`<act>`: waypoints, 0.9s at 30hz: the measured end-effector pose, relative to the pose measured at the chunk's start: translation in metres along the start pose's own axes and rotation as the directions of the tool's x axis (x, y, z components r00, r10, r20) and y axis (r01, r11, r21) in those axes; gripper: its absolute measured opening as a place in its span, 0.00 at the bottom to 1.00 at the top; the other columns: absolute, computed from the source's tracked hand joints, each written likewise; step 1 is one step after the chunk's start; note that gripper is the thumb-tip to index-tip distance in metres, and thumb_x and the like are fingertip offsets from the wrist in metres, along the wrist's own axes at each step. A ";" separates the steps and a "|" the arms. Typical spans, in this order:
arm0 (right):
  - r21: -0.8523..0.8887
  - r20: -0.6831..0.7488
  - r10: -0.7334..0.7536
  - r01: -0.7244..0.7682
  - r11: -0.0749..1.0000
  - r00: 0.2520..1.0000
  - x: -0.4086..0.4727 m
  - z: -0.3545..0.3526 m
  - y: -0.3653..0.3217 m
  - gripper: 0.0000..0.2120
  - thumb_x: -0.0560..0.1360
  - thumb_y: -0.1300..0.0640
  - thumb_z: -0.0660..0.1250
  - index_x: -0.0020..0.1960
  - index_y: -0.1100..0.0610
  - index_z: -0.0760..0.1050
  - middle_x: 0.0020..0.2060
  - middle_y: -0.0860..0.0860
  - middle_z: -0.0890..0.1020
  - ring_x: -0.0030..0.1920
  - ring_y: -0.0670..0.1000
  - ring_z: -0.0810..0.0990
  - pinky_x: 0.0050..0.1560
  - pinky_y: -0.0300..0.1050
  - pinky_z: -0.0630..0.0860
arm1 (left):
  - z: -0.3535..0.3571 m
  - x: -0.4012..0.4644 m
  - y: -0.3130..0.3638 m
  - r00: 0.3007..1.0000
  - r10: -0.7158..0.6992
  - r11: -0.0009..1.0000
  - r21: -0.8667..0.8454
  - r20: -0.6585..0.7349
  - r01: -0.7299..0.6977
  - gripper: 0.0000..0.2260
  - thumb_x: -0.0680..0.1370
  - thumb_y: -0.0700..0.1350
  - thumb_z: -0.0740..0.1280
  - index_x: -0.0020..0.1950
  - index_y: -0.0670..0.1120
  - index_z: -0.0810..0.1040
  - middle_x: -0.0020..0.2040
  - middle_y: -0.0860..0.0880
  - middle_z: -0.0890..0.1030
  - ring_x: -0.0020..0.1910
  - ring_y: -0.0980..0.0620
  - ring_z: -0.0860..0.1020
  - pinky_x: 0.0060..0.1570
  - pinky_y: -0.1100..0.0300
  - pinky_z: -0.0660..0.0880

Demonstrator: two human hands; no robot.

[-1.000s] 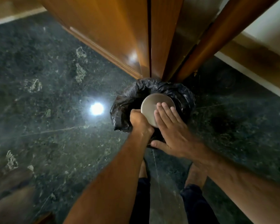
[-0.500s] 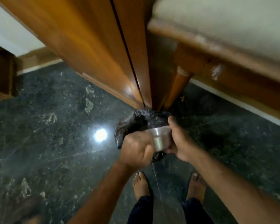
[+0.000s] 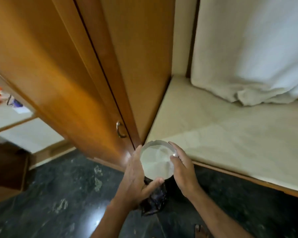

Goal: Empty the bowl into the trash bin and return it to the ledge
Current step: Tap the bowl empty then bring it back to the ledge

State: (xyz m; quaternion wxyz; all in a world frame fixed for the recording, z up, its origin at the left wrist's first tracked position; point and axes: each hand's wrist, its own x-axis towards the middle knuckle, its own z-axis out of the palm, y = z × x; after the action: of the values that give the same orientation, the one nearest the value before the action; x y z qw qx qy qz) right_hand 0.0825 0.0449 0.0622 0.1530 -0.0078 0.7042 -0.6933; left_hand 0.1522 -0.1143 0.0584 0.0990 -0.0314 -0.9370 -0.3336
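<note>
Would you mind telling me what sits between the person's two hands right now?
In the head view, the steel bowl sits between the left hand and the right hand, open side up, both gripping its rim.

Steel bowl [image 3: 156,161] held upright between left hand [image 3: 134,179] and right hand [image 3: 183,170], above trash bin [image 3: 154,200]

A wooden wardrobe [image 3: 62,69] with a curved metal handle [image 3: 120,129] stands on a dark marble floor [image 3: 58,194]. A white curtain [image 3: 251,48] hangs at the right.
</note>
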 end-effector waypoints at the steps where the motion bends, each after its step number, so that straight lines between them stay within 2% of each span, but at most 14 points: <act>1: 0.005 -0.043 -0.023 0.023 1.000 0.999 -0.005 -0.005 -0.018 0.20 0.74 0.51 0.58 0.59 0.30 0.73 0.63 0.42 0.77 0.63 0.44 0.75 0.63 0.48 0.75 | -0.011 0.009 0.012 0.999 0.042 0.999 -0.024 0.033 -0.041 0.46 0.74 0.68 0.65 0.79 0.44 0.48 0.80 0.49 0.54 0.79 0.54 0.51 0.77 0.53 0.55; 4: 0.019 -0.133 -0.084 0.087 0.996 0.988 -0.005 -0.025 -0.051 0.20 0.74 0.50 0.58 0.63 0.36 0.73 0.64 0.46 0.77 0.64 0.48 0.75 0.64 0.51 0.75 | -0.028 0.045 0.040 0.979 0.174 0.985 -0.029 0.103 -0.172 0.51 0.69 0.68 0.71 0.79 0.46 0.46 0.79 0.49 0.55 0.78 0.58 0.50 0.74 0.67 0.51; 6: 0.029 -0.150 -0.101 0.106 0.994 0.984 0.001 -0.047 -0.069 0.23 0.73 0.50 0.59 0.68 0.42 0.73 0.65 0.47 0.77 0.65 0.49 0.75 0.63 0.52 0.75 | -0.035 0.073 0.060 0.955 0.283 0.959 -0.050 0.088 -0.279 0.50 0.69 0.66 0.73 0.78 0.53 0.44 0.75 0.55 0.55 0.75 0.65 0.51 0.70 0.75 0.49; 8: 0.049 -0.099 -0.103 0.109 0.993 0.990 0.011 -0.076 -0.084 0.28 0.70 0.52 0.61 0.70 0.46 0.72 0.64 0.49 0.78 0.61 0.48 0.77 0.56 0.47 0.78 | -0.035 0.098 0.076 0.932 0.352 0.934 -0.093 0.085 -0.344 0.48 0.69 0.64 0.73 0.77 0.54 0.46 0.71 0.61 0.55 0.73 0.68 0.52 0.69 0.77 0.51; 10: 0.036 0.018 -0.100 0.099 0.994 0.995 0.022 -0.105 -0.094 0.31 0.65 0.56 0.61 0.69 0.46 0.71 0.60 0.49 0.80 0.55 0.47 0.80 0.47 0.42 0.78 | -0.028 0.120 0.085 0.920 0.378 0.923 -0.116 0.102 -0.367 0.47 0.69 0.63 0.74 0.77 0.48 0.52 0.74 0.56 0.58 0.74 0.63 0.56 0.72 0.69 0.58; 12: -0.129 0.104 -0.101 0.114 0.985 0.989 0.033 -0.135 -0.094 0.37 0.61 0.57 0.64 0.70 0.42 0.68 0.58 0.48 0.80 0.53 0.47 0.80 0.45 0.41 0.78 | -0.012 0.142 0.090 0.916 0.375 0.925 -0.122 0.142 -0.360 0.46 0.69 0.61 0.76 0.77 0.43 0.57 0.74 0.49 0.64 0.73 0.52 0.63 0.70 0.54 0.67; 14: -0.354 0.152 -0.125 0.172 0.919 0.980 0.045 -0.158 -0.088 0.42 0.60 0.56 0.68 0.69 0.33 0.60 0.58 0.42 0.76 0.54 0.43 0.78 0.46 0.37 0.79 | 0.008 0.160 0.094 0.924 0.334 0.940 -0.136 0.188 -0.312 0.48 0.68 0.62 0.77 0.77 0.43 0.57 0.72 0.49 0.66 0.72 0.49 0.65 0.68 0.49 0.69; 16: -0.515 0.166 -0.145 0.211 0.831 0.975 0.060 -0.175 -0.079 0.45 0.59 0.54 0.73 0.65 0.27 0.54 0.58 0.34 0.71 0.56 0.38 0.75 0.46 0.31 0.76 | 0.033 0.175 0.096 0.937 0.275 0.959 -0.128 0.217 -0.252 0.50 0.66 0.65 0.76 0.78 0.45 0.56 0.72 0.49 0.66 0.72 0.50 0.66 0.67 0.48 0.70; 18: -0.612 0.153 -0.147 0.210 0.763 0.977 0.078 -0.193 -0.068 0.47 0.56 0.50 0.76 0.67 0.35 0.54 0.57 0.36 0.69 0.55 0.38 0.73 0.45 0.30 0.73 | 0.063 0.190 0.095 0.947 0.205 0.977 -0.100 0.246 -0.186 0.52 0.64 0.68 0.75 0.78 0.47 0.56 0.73 0.50 0.66 0.72 0.50 0.65 0.67 0.47 0.70; 20: -0.664 0.138 -0.140 0.196 0.722 0.981 0.095 -0.203 -0.054 0.48 0.52 0.47 0.79 0.66 0.42 0.58 0.57 0.42 0.72 0.54 0.43 0.74 0.46 0.36 0.75 | 0.087 0.199 0.092 0.952 0.162 0.987 -0.054 0.260 -0.153 0.52 0.62 0.70 0.75 0.77 0.50 0.57 0.73 0.52 0.67 0.71 0.50 0.66 0.68 0.46 0.69; 23: -0.748 0.113 -0.085 0.141 0.648 0.990 0.119 -0.217 -0.032 0.52 0.50 0.43 0.80 0.68 0.47 0.60 0.58 0.48 0.75 0.57 0.51 0.75 0.51 0.47 0.78 | 0.124 0.211 0.084 0.958 0.107 0.994 -0.026 0.266 -0.104 0.50 0.59 0.70 0.77 0.74 0.54 0.62 0.67 0.57 0.72 0.66 0.55 0.70 0.65 0.48 0.70; 27: -0.805 0.107 -0.033 0.106 0.584 0.994 0.138 -0.220 -0.011 0.50 0.48 0.42 0.81 0.64 0.47 0.62 0.55 0.49 0.77 0.55 0.53 0.75 0.51 0.48 0.75 | 0.151 0.214 0.072 0.956 0.028 1.000 -0.006 0.293 -0.027 0.50 0.56 0.70 0.77 0.72 0.54 0.65 0.63 0.57 0.75 0.61 0.55 0.74 0.60 0.50 0.74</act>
State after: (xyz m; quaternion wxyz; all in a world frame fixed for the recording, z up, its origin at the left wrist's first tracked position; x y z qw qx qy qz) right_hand -0.1006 0.2281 0.0433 0.1335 -0.1318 0.9347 -0.3020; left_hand -0.0731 0.0355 0.0329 -0.0363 -0.0936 -0.9404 -0.3248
